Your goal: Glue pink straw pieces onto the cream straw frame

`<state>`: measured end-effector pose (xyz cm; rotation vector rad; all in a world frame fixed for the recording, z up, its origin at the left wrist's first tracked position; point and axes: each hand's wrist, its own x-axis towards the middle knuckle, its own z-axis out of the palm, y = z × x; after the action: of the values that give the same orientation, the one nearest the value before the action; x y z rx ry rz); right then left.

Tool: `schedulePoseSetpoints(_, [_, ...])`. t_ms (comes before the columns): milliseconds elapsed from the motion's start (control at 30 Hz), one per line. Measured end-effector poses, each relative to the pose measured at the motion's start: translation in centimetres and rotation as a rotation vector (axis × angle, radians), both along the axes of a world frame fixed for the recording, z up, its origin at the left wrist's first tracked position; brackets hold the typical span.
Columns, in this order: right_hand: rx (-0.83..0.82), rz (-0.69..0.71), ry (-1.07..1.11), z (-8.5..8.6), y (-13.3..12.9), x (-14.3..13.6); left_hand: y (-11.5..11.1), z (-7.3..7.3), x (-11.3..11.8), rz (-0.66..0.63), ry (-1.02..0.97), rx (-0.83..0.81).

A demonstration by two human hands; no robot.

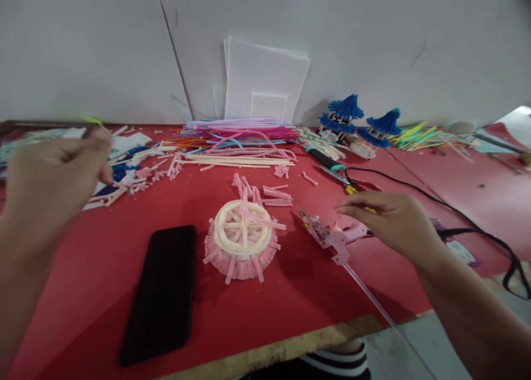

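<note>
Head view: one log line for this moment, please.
left hand: raised, fingers curled, off table | right hand: over pink glue gun | round pink straw-fringed craft piece: on red table, untouched

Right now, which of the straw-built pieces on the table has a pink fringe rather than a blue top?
The round cream wheel-shaped piece at table centre, beside the black phone. The two models by the wall carry blue tassel tops.

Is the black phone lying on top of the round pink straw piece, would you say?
No, the black phone lies flat on the red table, left of the round pink straw piece and apart from it.
</note>
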<state>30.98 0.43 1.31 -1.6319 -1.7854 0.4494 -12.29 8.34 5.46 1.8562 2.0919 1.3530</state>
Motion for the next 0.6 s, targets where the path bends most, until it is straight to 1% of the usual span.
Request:
schedulePoseSetpoints(33, [-0.023, 0.022, -0.124, -0.4, -0.4, 1.1, 0.4, -0.3, -0.5, 0.028, 0.118, -0.116])
schedulePoseSetpoints(67, [-0.032, 0.051, -0.231, -0.9, -0.9, 2.1, 0.6, -0.7, -0.7, 0.032, 0.212, -0.177])
schedulePoseSetpoints(100, [-0.066, 0.103, -0.32, -1.3, -1.4, 3.0, 0.6, -1.1, -0.7, -0.002, 0.276, -0.219])
schedulePoseSetpoints(133, [-0.079, 0.149, -0.389, -1.8, -1.9, 3.8, 0.5, -1.4, -0.5, -0.096, 0.299, -0.224])
schedulePoseSetpoints(167, [-0.087, 0.19, -0.449, -2.3, -2.4, 4.3, 0.1, -1.8, -0.1, -0.209, 0.275, -0.215])
schedulePoseSetpoints(200, [-0.085, 0.224, -0.498, -2.8, -2.8, 4.6, -0.4, -2.0, 0.4, -0.366, 0.217, -0.228])
schedulePoseSetpoints(233, [-0.082, 0.245, -0.535, -3.4, -3.2, 4.7, -1.1, -2.2, 1.0, -0.557, 0.193, -0.287])
schedulePoseSetpoints(267, [-0.072, 0.252, -0.564, -4.0, -3.5, 4.6, -1.8, -2.2, 1.7, -0.706, 0.208, -0.341])
schedulePoseSetpoints(333, [-0.049, 0.226, -0.588, -5.1, -3.7, 3.8, -3.3, -2.1, 3.2, -0.902, 0.309, -0.39])
schedulePoseSetpoints(367, [-0.03, 0.21, -0.589, -5.5, -3.6, 3.3, -4.0, -1.9, 3.9, -0.967, 0.323, -0.375])
schedulePoseSetpoints(433, [0.022, 0.202, -0.58, -6.1, -3.1, 2.4, -5.0, -1.8, 5.1, -1.013, 0.338, -0.376])
schedulePoseSetpoints(467, [0.052, 0.211, -0.573, -6.2, -2.7, 1.9, -5.3, -1.9, 5.6, -1.006, 0.323, -0.367])
schedulePoseSetpoints(533, [0.112, 0.227, -0.544, -6.1, -1.9, 1.3, -5.7, -2.4, 6.5, -0.983, 0.245, -0.345])
schedulePoseSetpoints(600, [0.163, 0.206, -0.465, -5.7, -0.9, 0.7, -6.1, -3.2, 7.2, -0.958, 0.14, -0.325])
